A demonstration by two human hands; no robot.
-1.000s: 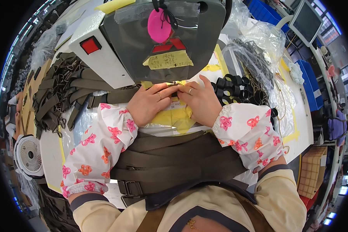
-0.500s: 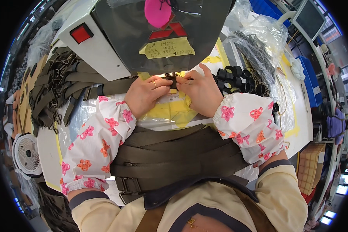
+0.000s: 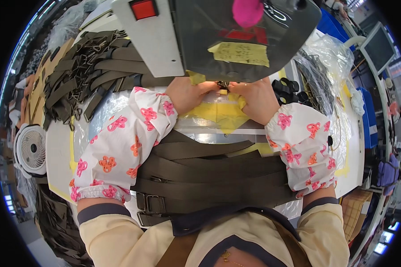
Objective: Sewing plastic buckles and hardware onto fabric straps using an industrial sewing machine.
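Under the dark grey sewing machine head [image 3: 200,44], both hands are at the small lit needle area [image 3: 223,85]. My left hand [image 3: 189,93] reaches in from the left with fingers bent together on a small dark piece, too hidden to name. My right hand [image 3: 254,100] closes in from the right on the same spot, its fingertips partly under the head. Yellow taped paper [image 3: 216,113] lies just below my hands. A stack of olive webbing straps [image 3: 209,173] with metal buckles lies across the near edge, between my forearms in white flowered sleeve covers.
A pile of straps with hooks [image 3: 75,80] lies left, black rings [image 3: 285,95] right. Plastic bags [image 3: 325,53], a blue bin [image 3: 367,120] and a monitor [image 3: 376,49] stand beyond. A white fan [image 3: 31,151] is far left, near a co-worker's arm [image 3: 24,82].
The view has shifted, so the machine sits further right and higher. My hands have moved up with it in the picture, and their fingers are now further hidden under the head.
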